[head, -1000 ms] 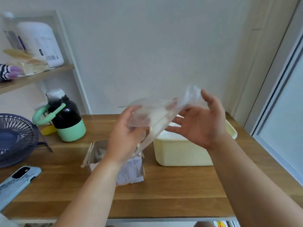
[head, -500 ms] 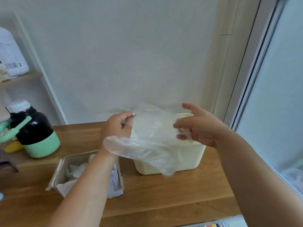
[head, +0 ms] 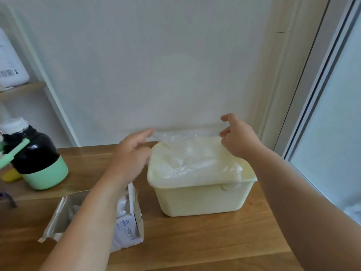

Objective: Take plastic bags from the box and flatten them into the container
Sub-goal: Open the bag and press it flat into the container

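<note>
A clear plastic bag point(head: 187, 153) is stretched over the open top of the pale yellow container point(head: 203, 200) on the wooden table. My left hand point(head: 130, 153) pinches the bag's far left corner with its fingertips. My right hand point(head: 238, 139) pinches the far right corner, above the container's back rim. The bag's near part drapes down into the container and over its front rim. The open cardboard box point(head: 127, 229) with more crumpled bags stands at the front left, partly hidden by my left forearm.
A black and mint-green jug point(head: 33, 155) with a white cap stands at the left on the table point(head: 195, 241). A shelf point(head: 21, 89) with a white bottle is at the far left. A wall is close behind, and a window frame runs down the right.
The bag went from being held bunched in the air to being spread by two corners and lowered onto the container. My view turned right and closer to the container.
</note>
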{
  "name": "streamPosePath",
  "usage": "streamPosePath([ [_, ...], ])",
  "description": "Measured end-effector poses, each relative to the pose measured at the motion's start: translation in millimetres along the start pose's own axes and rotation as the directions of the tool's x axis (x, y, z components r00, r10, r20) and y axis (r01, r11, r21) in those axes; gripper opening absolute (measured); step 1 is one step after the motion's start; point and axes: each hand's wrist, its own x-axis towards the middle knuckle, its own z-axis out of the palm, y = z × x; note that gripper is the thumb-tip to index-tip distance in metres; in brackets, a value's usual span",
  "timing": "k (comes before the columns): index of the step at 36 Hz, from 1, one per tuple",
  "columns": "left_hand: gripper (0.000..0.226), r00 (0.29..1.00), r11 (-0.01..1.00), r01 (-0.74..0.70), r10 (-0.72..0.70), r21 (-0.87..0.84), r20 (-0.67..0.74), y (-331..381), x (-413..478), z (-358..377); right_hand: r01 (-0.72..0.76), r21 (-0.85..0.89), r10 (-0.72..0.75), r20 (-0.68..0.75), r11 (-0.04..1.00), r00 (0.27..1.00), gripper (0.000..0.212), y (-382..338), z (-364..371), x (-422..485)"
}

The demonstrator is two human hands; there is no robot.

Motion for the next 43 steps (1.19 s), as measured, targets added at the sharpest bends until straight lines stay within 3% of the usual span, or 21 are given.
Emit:
streamPosePath([
  [3,0.046,0.994,0.987,-0.111,0.112,-0.115,0.006,8.8,1.5,1.5,0.011,-0.066,-0.010,0.009,0.998,1.000,0.066,4.1,7.4,4.1],
  [6,0.034,0.959,0.968,-0.209,0.177,0.136,0.219,13.5,5.5,15.6,0.040,-0.145,-0.041,-0.010,0.989,0.999,0.066,4.7,12.8,1.6],
  [9,0.059,0.877,0.837,-0.254,-0.013,0.484,0.481,6.0,14.4,37.1,0.105,-0.312,-0.118,-0.026,0.944,0.993,0.066,1.9,8.5,-4.9],
  [11,0.070,0.842,0.785,-0.229,-0.137,0.575,0.522,1.5,19.7,47.3,0.175,-0.377,-0.200,-0.027,0.910,0.979,0.059,-3.0,0.7,-10.7],
  [13,0.074,0.804,0.751,-0.228,-0.214,0.619,0.555,-2.4,25.4,54.1,0.240,-0.332,-0.240,0.041,0.912,0.970,0.048,-10.1,-5.0,-16.8],
  [16,0.073,0.734,0.644,-0.285,-0.329,0.710,0.594,-0.2,32.0,63.8,0.199,-0.246,-0.113,0.325,0.949,0.939,0.050,-16.6,-2.4,-23.2],
  [19,0.064,0.709,0.614,-0.304,-0.365,0.729,0.603,-0.1,35.2,75.8,0.159,-0.396,0.109,0.575,0.905,0.811,0.064,-12.9,7.7,-22.4],
  [23,0.054,0.671,0.601,-0.294,-0.424,0.743,0.608,-5.1,36.5,87.6,0.183,-0.528,0.252,0.645,0.829,0.721,0.071,-3.0,16.9,-15.9],
  [27,0.061,0.623,0.607,-0.278,-0.477,0.745,0.621,-7.0,37.2,88.5,0.170,-0.575,0.288,0.617,0.800,0.732,0.076,6.1,21.8,-12.0],
  [29,0.069,0.651,0.662,-0.230,-0.440,0.713,0.618,-7.2,37.1,84.0,0.152,-0.569,0.283,0.602,0.808,0.747,0.075,9.1,22.0,-12.1],
  [31,0.075,0.734,0.745,-0.161,-0.348,0.647,0.584,-4.4,36.1,78.5,0.140,-0.540,0.257,0.593,0.830,0.763,0.075,8.8,19.3,-12.7],
  [35,0.065,0.864,0.830,-0.139,-0.164,0.540,0.476,-1.2,32.4,65.8,0.149,-0.472,0.147,0.534,0.869,0.833,0.073,0.1,5.2,-17.9],
  [43,0.030,0.980,0.827,-0.135,0.031,0.546,0.195,-3.1,17.2,42.9,0.151,-0.414,0.017,0.375,0.898,0.927,0.051,-2.8,-0.7,-33.3],
])
